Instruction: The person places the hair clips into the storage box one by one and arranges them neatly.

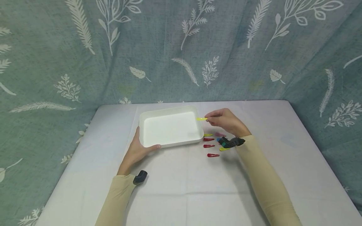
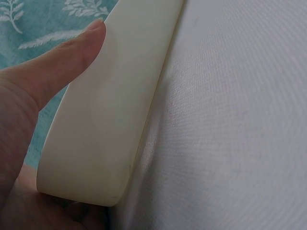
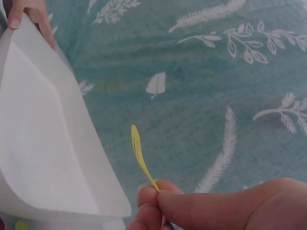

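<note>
A shallow white tray (image 1: 171, 145) sits on the table, its inside bare. My left hand (image 1: 138, 150) grips its near left corner, the thumb along the front wall and the other fingers around the left side; the left wrist view shows the thumb (image 2: 72, 57) against the wall. Between thumb and fingertips my right hand (image 1: 226, 121) pinches a yellow snap hair clip (image 3: 139, 151) by one end. The clip's free end points left, over the tray's right rim in the head view. Below that hand lie several hair clips, among them a red one (image 1: 213, 155).
Beside the tray's right end are a yellow clip (image 1: 208, 135), a pink clip (image 1: 220, 134) and another yellow clip (image 1: 224, 149), partly behind the right wrist's black strap (image 1: 232, 142). White cloth (image 1: 181, 201) covers the table. A patterned curtain (image 1: 158, 84) hangs behind it.
</note>
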A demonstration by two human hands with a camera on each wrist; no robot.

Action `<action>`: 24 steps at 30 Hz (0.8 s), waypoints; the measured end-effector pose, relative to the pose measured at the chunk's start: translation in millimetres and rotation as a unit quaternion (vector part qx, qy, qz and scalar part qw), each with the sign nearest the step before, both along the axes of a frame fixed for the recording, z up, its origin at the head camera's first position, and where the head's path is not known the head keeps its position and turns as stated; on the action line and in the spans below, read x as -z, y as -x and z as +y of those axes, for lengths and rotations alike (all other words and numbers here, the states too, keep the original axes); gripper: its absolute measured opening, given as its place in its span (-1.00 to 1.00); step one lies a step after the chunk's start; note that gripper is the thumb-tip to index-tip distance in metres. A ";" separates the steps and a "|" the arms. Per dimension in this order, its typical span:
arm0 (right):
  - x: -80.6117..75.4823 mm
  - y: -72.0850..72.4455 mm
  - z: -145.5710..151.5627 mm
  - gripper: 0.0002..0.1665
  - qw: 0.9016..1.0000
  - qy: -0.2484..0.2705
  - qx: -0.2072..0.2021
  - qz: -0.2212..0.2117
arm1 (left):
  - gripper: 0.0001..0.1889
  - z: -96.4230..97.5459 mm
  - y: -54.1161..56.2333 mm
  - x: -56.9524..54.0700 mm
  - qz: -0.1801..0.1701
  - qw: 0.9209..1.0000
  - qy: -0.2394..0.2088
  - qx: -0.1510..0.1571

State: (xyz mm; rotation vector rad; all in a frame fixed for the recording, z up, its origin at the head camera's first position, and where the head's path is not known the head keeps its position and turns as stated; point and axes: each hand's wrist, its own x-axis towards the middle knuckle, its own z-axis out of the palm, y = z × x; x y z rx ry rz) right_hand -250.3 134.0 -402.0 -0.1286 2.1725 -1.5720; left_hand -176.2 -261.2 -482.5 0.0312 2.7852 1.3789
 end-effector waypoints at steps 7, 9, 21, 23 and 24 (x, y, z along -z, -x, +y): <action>-2.9 7.6 -11.6 -0.65 1.000 0.022 0.003 -0.010 | 0.44 -0.6 0.4 1.6 0.005 1.000 -0.003 0.002; -3.1 10.1 -15.0 -0.65 1.000 0.026 0.003 -0.011 | 0.44 -0.8 0.7 2.2 0.007 1.000 -0.001 0.005; -8.8 20.9 -43.5 -0.63 0.997 0.079 0.001 -0.019 | 0.47 0.2 0.4 0.5 -0.003 1.000 0.002 -0.002; -8.8 22.7 -49.0 -0.63 0.996 0.089 0.003 -0.022 | 0.47 0.6 0.3 0.0 -0.005 1.000 0.002 -0.003; -8.5 23.6 -51.7 -0.64 0.995 0.093 0.005 -0.022 | 0.47 0.8 0.1 -0.1 -0.006 1.000 0.002 -0.003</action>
